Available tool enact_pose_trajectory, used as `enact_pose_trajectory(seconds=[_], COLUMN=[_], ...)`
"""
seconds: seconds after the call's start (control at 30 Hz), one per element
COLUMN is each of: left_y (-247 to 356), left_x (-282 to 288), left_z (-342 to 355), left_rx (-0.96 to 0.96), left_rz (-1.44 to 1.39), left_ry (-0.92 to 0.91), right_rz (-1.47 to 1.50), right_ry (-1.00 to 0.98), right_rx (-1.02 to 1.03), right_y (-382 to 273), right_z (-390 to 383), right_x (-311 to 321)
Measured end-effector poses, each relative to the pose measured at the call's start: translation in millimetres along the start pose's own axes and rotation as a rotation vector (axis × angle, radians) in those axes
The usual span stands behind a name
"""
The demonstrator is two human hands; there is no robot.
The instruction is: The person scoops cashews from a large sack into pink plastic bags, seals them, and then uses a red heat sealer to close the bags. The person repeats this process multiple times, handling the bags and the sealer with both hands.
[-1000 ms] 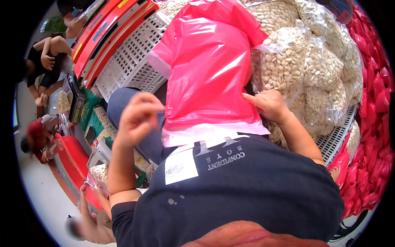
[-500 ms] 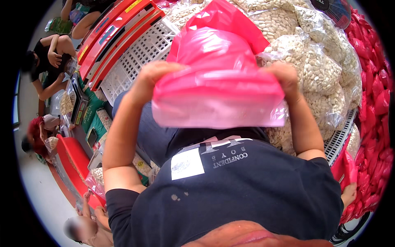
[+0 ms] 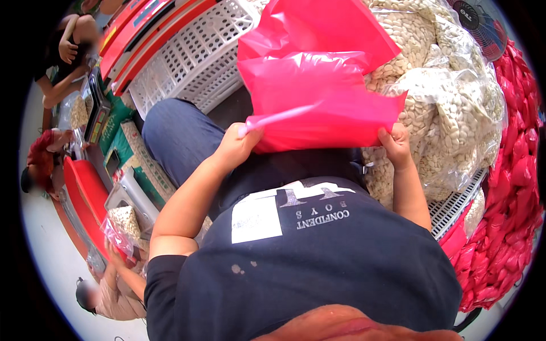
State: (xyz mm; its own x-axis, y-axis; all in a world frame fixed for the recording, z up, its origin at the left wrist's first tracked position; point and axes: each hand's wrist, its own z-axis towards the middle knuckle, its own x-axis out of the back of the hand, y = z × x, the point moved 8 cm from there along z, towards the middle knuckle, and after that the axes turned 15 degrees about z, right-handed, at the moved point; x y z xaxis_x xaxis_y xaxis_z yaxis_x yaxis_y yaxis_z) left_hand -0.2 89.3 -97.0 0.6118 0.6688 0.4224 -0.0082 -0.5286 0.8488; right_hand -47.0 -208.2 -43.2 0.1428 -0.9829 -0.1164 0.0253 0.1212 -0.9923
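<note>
A shiny pink plastic bag (image 3: 318, 96) is stretched between my hands in front of my lap. Closed on its near left corner, my left hand (image 3: 238, 146) grips the edge where a pale fold shows. The near right corner is pinched in my right hand (image 3: 396, 145), thumb over the plastic. Whether anything lies inside the bag cannot be seen. Just past my right hand are clear plastic bags (image 3: 452, 119) full of flat, cream-white seeds.
White perforated crates (image 3: 193, 62) and red-orange panels (image 3: 142, 34) stand at the far left. Many filled pink bags (image 3: 500, 227) are heaped at the right, below a black fan (image 3: 480, 25). Several people sit along the left, near a red basin (image 3: 85, 199) and a scale (image 3: 98, 116).
The bag has flattened, and its near edge has spread taut instead of bulging toward me. Both my hands have come down closer to my lap.
</note>
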Motion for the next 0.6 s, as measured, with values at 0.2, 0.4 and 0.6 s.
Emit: enact_pose_trajectory(seconds=[0.2, 0.4, 0.6], left_y=[-17, 22, 45], left_x=[-19, 19, 48], left_z=[8, 6, -8], left_rx=[0.21, 0.035, -0.383], left_rz=[-0.478, -0.482, -0.494], left_ry=[-0.111, 0.141, 0.395], right_rz=[-0.116, 0.017, 0.09], right_ry=[0.03, 0.101, -0.066], right_rx=[-0.127, -0.113, 0.028], right_y=[20, -5, -60], right_z=[8, 26, 72], right_x=[2, -3, 13])
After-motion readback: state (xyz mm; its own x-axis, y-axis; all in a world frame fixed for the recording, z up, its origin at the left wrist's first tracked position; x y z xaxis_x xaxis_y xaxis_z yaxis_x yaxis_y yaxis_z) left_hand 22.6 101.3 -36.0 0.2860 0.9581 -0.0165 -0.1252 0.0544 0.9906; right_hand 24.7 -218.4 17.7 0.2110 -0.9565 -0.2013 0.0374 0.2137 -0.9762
